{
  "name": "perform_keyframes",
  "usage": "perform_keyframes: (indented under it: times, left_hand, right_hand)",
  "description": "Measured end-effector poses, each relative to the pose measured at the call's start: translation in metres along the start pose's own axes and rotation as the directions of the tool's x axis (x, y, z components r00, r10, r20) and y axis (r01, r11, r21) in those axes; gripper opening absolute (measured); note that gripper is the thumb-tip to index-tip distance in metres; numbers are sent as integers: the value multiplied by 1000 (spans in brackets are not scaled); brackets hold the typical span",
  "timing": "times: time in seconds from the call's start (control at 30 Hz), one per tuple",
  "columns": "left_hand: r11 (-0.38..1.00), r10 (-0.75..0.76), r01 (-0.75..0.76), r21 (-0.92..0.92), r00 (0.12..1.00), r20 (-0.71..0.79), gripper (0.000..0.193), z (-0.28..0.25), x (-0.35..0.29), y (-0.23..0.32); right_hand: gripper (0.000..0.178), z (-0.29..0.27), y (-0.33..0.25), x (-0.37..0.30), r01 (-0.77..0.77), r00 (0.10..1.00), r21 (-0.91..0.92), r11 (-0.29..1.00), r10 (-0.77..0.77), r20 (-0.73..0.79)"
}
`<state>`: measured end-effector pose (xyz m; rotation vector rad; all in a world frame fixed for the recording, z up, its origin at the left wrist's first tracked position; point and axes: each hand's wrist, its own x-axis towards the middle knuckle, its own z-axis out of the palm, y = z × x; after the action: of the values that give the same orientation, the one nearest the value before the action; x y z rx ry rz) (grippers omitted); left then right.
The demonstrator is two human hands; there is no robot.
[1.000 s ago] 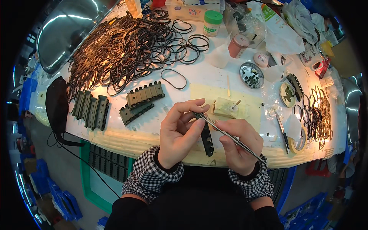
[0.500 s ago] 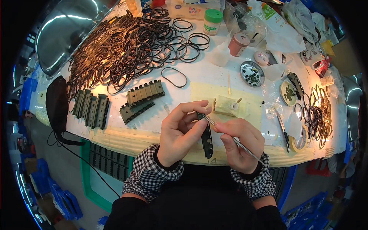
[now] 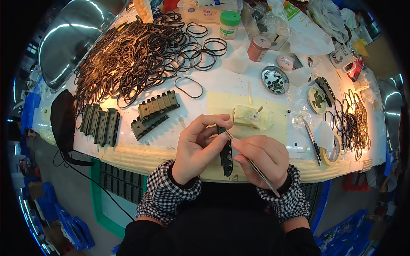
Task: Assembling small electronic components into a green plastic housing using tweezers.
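My left hand (image 3: 193, 149) is closed round the upper end of a dark green notched strip (image 3: 226, 161), which hangs down from the thumb and fingertips toward the table's front edge. In my right hand (image 3: 267, 155) is a pair of metal tweezers (image 3: 261, 176), pinched between thumb and fingers. Their tips reach the strip's upper end beside my left thumb; whatever is between them is too small to make out. Several matching strips (image 3: 159, 106) lie to the left, with another stack (image 3: 101, 123) farther left.
A large heap of dark rubber rings (image 3: 128, 59) covers the back left. To the right are a round dish of small dark parts (image 3: 274, 80), a craft knife (image 3: 313, 143), a tape roll (image 3: 332, 151) and more rings (image 3: 352, 123). A green-lidded jar (image 3: 229, 24) stands behind.
The tweezers' rear end has swung downward and closer to my body as my right hand shifted slightly left. My left hand keeps its hold on the strip. The whole view has shifted slightly.
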<state>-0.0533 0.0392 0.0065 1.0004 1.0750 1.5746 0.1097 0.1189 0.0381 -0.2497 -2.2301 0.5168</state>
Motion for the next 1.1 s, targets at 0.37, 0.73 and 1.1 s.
perform_keyframes:
  times: [0.37,0.73,1.1]
  left_hand:
    - [993,42,-40,-107,999,15,24,-5,-2,-6]
    - [989,71,-66,-135,997,34,23,-4,-4,-4]
    - [996,35,-35,-85,999,5,22,-2,-4,-3]
  right_hand:
    - [33,-8,-2,-3,-187,980,251,950,198,-19]
    - [33,-3,-2,-2,-199,978,285,938,207,1]
    - [29,-2,0,1,-84,997,162,983,82,15]
